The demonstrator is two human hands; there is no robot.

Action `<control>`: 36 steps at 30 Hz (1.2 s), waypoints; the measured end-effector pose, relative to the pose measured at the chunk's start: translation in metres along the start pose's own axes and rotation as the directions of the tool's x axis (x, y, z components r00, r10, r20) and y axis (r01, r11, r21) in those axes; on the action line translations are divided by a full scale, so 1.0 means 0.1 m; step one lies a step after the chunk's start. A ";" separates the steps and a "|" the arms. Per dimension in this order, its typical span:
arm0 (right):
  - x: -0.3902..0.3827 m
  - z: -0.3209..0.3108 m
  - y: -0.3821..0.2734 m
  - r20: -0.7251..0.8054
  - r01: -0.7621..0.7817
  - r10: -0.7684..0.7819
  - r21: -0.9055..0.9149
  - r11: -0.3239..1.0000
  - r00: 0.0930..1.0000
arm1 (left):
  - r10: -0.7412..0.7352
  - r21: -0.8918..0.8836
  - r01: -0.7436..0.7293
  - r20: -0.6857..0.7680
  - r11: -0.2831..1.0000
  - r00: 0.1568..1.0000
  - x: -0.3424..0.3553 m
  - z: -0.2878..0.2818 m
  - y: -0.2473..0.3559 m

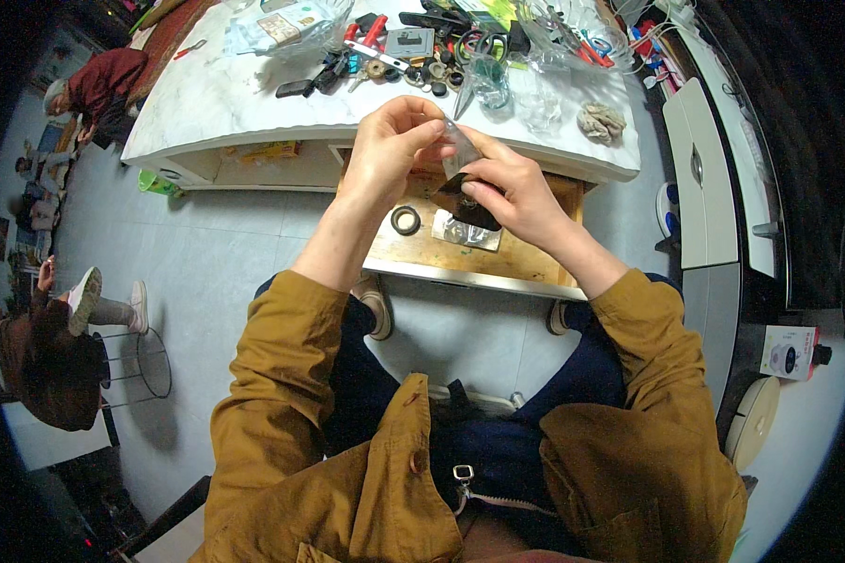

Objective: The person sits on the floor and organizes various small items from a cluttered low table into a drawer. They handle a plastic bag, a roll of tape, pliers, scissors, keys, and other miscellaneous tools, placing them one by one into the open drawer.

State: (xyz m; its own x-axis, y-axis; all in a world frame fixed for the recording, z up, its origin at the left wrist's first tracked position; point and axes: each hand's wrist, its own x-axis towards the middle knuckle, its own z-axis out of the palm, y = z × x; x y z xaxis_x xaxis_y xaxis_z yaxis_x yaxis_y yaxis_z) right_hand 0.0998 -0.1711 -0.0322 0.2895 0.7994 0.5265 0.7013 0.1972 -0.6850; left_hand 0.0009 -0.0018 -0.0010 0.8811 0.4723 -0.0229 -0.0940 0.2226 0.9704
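Observation:
Over the open drawer, both hands are closed on a small clear plastic bag with a dark brown or black lower part. My left hand pinches its upper edge between thumb and fingers. The right hand grips it lower down, thumb pressed on the dark part. What the bag contains is too small to make out. Below, in the wooden drawer, sit a black ring-shaped roll and a flat clear packet, partly hidden by the dark part.
Tools and small parts crowd the white marble-patterned table, along with clear plastic bags and a crumpled cloth. A grey-white cabinet stands at the right. Two other people are at the far left, near a wire-framed stool.

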 end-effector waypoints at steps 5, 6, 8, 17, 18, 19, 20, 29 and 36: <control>-0.01 -0.15 -0.10 0.168 -0.241 0.222 0.102 0.965 0.960 | 0.013 0.136 -0.021 0.059 0.991 0.998 -0.06 0.00 0.11; -0.01 -0.17 -0.09 0.186 -0.261 0.234 0.138 0.955 0.954 | 0.034 0.168 -0.048 0.082 0.985 0.996 -0.06 0.00 0.12; -0.01 -0.20 -0.06 0.204 -0.288 0.247 0.202 0.936 0.947 | 0.074 0.228 -0.102 0.131 0.968 0.989 -0.05 -0.02 0.13; -0.01 -0.24 -0.07 0.333 -0.496 0.370 0.504 0.707 0.867 | 0.411 0.532 -0.445 0.189 0.720 0.892 -0.06 -0.02 0.17; 0.00 -0.26 -0.11 0.342 -0.501 0.368 0.533 0.682 0.865 | 0.413 0.510 -0.449 0.191 0.733 0.891 -0.06 -0.02 0.17; 0.00 -0.26 -0.11 0.348 -0.510 0.374 0.546 0.665 0.860 | 0.415 0.489 -0.453 0.192 0.746 0.889 -0.05 -0.03 0.17; 0.00 -0.27 -0.12 0.354 -0.519 0.380 0.558 0.648 0.855 | 0.417 0.467 -0.457 0.193 0.757 0.888 -0.05 -0.04 0.17; -0.02 -0.24 -0.09 0.326 -0.491 0.368 0.551 0.675 0.871 | 0.437 0.671 -0.530 0.325 0.519 0.839 -0.06 -0.01 0.23; 0.01 -0.24 -0.16 0.304 -0.496 0.394 0.460 0.736 0.868 | 0.510 0.764 -0.578 0.388 0.288 0.767 -0.07 -0.01 0.25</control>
State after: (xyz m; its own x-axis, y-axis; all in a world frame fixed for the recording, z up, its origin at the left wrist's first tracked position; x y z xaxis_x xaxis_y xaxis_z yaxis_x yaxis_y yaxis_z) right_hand 0.1047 -0.1873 -0.0083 0.3297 0.9435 0.0340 0.0730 0.0104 -0.9973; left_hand -0.0078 0.0017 0.0227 0.8081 0.1450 0.5709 -0.1820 -0.8603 0.4761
